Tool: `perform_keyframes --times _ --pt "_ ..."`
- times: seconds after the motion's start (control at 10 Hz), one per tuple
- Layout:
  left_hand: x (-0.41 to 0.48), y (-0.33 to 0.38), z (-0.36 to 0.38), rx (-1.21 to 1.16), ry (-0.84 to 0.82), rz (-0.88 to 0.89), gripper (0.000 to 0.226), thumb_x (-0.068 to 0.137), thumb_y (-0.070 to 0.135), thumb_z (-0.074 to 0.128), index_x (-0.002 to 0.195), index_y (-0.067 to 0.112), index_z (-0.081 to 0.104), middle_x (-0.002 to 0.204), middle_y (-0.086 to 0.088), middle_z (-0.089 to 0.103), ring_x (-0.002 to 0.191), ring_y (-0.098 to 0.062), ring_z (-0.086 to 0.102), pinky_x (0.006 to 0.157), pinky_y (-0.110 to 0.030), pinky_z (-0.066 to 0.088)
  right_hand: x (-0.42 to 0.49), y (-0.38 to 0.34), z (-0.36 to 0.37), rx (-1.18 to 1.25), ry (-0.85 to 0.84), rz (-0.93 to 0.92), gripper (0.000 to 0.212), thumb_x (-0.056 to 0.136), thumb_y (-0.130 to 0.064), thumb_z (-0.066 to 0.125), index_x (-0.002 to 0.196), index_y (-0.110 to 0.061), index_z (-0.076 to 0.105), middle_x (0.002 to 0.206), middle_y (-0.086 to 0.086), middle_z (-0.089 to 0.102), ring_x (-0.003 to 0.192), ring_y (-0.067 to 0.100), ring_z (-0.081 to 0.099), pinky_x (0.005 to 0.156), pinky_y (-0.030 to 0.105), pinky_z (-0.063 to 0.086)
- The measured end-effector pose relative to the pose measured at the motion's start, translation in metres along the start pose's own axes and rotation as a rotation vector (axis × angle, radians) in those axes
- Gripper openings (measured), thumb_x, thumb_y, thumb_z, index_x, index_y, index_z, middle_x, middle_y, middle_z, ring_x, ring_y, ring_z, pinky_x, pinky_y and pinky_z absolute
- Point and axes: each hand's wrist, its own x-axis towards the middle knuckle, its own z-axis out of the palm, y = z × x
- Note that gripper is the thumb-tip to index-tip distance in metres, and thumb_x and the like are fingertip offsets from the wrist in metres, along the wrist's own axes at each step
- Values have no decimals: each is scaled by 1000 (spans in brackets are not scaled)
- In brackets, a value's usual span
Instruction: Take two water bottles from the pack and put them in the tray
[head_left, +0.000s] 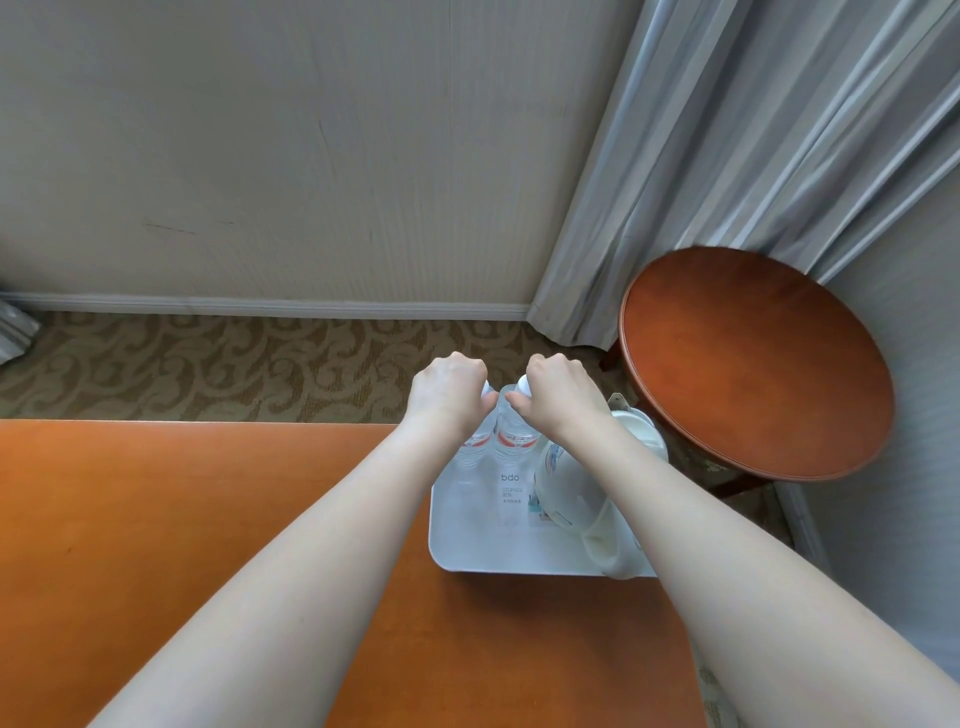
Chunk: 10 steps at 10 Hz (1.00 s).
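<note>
Now, line by line:
Left hand (448, 391): grip closed around the top of the left bottle (474, 451), fingers curled over the cap.
Right hand (562, 393): grip closed the same way on the neck of the right bottle (513, 446); a bit of white cap shows by the thumb.
Bottles: both upright, clear, with red-and-white labels, side by side and touching or nearly so, at the far end of the tray (485, 553) (whether their bases rest on it or hang just above, I cannot tell).
Tray: white, with printed text on its floor, sitting at the far right corner of the tabletop (208, 493).
Kettle (571, 483): white, in the tray just right of the bottles, partly behind the right forearm.
Stool (753, 364): round, red-brown, beyond the tabletop to the right, beside a grey curtain (727, 130).
Floor: patterned carpet (208, 364) along the wall.
</note>
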Motion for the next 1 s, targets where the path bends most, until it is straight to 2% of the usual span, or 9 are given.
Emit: perform_keyframes --times 0.2,0.3,0.4,0.5,0.7,0.8,0.9,1.0 --pt "-2 1 0 12 -1 -14 30 90 36 54 74 13 44 76 -4 41 74 -24 44 62 -33 38 -2 -1 1 -16 -5 18 35 89 -34 57 97 0 52 100 19 63 95 37 57 63 35 36" --pt "-4 1 0 14 5 -19 29 91 37 54 85 8 56 80 -5 45 77 -25 46 63 -33 38 -5 0 4 -17 2 19 36 91 -36 55 100 -1 50 100 19 64 94 37 58 62 35 37" --pt "-5 0 1 18 12 -17 32 91 37 54 90 5 58 91 -10 58 76 -26 47 63 -33 38 -8 -1 6 -18 3 21 37 92 -38 53 101 -2 49 100 19 64 93 37 59 62 36 38" --pt "-6 -1 3 31 28 -5 37 90 41 54 95 4 58 97 -11 62 85 -29 58 64 -33 37 -10 -1 6 -11 1 30 38 92 -38 53 102 -2 48 102 19 64 94 38 60 62 37 38" --pt "-13 -8 6 89 65 102 41 93 45 47 105 6 51 104 -10 57 95 -27 57 74 -34 42 -14 0 3 18 -55 32 39 91 -38 54 109 -4 45 107 17 61 97 35 59 66 36 39" --pt "-19 -14 5 92 28 130 42 94 44 45 118 10 47 109 -9 54 100 -27 54 80 -36 43 -17 -1 -1 22 -91 36 41 92 -37 53 117 -7 41 110 16 60 99 34 58 68 37 41" --pt "-21 -20 -1 97 17 151 46 94 43 44 128 13 42 118 -7 51 106 -27 51 85 -37 41 -19 -1 -7 -7 -85 49 40 94 -39 46 120 -9 41 116 15 56 106 32 53 77 40 45" --pt "-24 -21 -9 76 70 157 42 96 41 40 128 14 46 121 -5 52 110 -25 49 89 -37 39 -23 -1 -13 -85 -47 38 44 96 -43 36 126 -11 43 126 12 51 116 30 47 90 43 43"
